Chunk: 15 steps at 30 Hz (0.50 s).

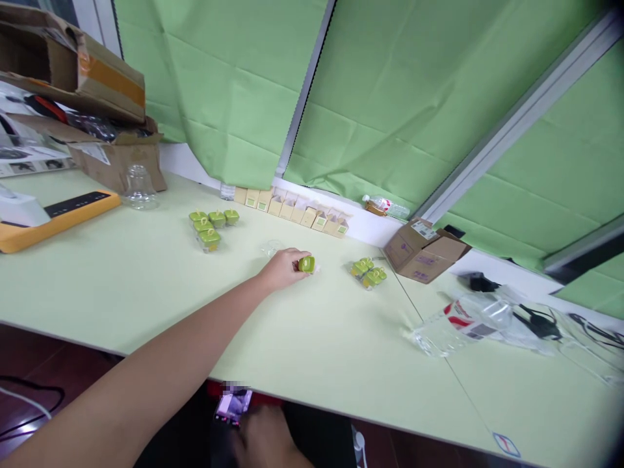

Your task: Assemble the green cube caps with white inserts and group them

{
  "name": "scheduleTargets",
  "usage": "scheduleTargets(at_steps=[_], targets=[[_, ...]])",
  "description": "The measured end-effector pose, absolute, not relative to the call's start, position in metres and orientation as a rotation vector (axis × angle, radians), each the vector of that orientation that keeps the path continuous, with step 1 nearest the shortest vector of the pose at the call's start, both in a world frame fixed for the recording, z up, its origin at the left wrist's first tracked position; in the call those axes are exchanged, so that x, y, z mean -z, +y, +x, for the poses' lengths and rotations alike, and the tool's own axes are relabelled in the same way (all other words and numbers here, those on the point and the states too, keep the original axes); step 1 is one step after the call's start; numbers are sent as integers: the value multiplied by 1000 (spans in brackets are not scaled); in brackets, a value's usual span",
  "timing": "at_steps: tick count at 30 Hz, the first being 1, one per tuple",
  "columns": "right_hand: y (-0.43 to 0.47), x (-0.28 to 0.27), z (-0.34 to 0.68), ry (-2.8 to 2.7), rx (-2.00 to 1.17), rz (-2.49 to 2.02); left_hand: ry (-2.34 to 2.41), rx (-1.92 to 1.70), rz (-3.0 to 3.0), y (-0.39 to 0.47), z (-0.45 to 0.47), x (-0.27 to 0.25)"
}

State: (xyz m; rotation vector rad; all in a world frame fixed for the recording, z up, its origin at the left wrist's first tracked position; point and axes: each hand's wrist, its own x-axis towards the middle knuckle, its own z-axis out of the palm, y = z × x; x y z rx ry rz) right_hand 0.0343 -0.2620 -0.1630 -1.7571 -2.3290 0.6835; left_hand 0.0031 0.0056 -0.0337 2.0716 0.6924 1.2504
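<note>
My left hand (284, 269) reaches over the middle of the table, closed on a small container with a green lid (307, 264). Just behind it lies a clear plastic piece (272, 247). Similar green-lidded containers stand in two groups, one group (209, 238) on the left and another group (369, 273) to the right of my hand. Below the table edge, my right hand (267, 437) is blurred at my lap, close beside a lit phone (234, 404). Its fingers are not clear, so I cannot tell whether it grips the phone.
Several small beige cartons (292, 209) line the back edge. Cardboard boxes (117, 159) and a clear jar (140, 187) stand left, near an orange-edged device (63, 218). A carton (423, 252), a large plastic bottle (463, 322) and cables (541, 322) are at right.
</note>
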Motion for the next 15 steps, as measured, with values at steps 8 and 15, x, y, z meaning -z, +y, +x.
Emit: scheduleTargets(at_steps=[8, 15], targets=[[-235, 223, 48, -2416, -646, -2030, 682, -1214, 1954, 7, 3, 37], [-223, 211, 11, -2398, -672, -1999, 700, -1218, 1976, 5, 2, 34]])
